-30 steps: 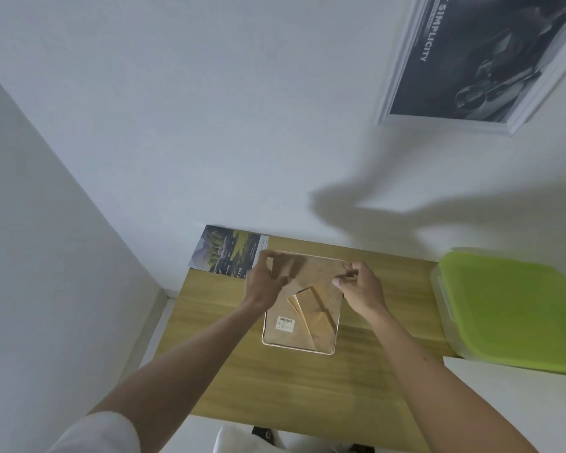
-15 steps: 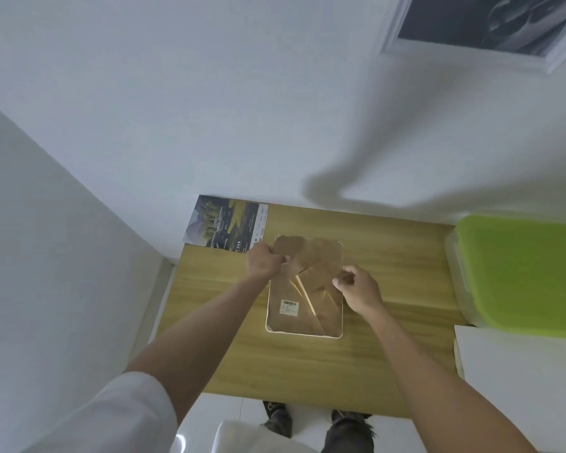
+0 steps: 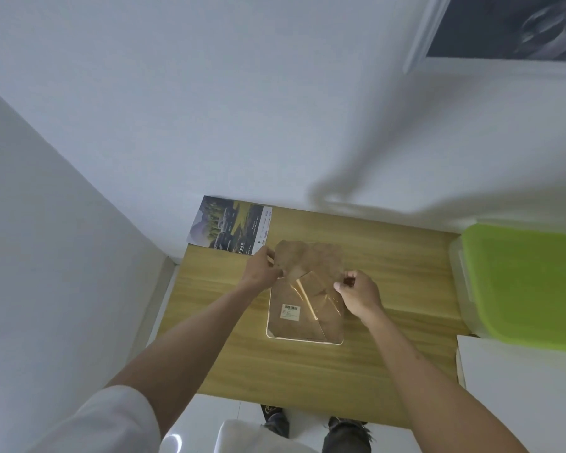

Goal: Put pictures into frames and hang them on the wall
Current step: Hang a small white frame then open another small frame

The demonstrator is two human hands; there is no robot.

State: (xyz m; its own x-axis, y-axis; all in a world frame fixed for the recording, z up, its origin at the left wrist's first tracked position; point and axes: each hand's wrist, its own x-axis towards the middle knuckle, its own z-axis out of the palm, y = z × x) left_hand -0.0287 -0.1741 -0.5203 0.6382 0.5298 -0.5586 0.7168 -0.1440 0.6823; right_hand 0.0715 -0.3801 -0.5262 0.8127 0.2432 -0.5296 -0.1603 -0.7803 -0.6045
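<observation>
Both arms reach out over the tabletop [image 3: 389,371]. The left hand [image 3: 261,269] pinches the peeled brown protective film [image 3: 303,259] at its left edge, fingers curled tight. The right hand [image 3: 356,294] is curled at the right edge of the clear frame panel [image 3: 304,317], though whether it pinches the film there I cannot tell. The panel lies flat near the tabletop's middle, rectangular with rounded corners, its brown paper crinkled and partly lifted, a small barcode label on it. A glossy printed picture [image 3: 231,225] overhangs the far left corner. A green-lidded plastic box [image 3: 523,282] sits at the right edge.
</observation>
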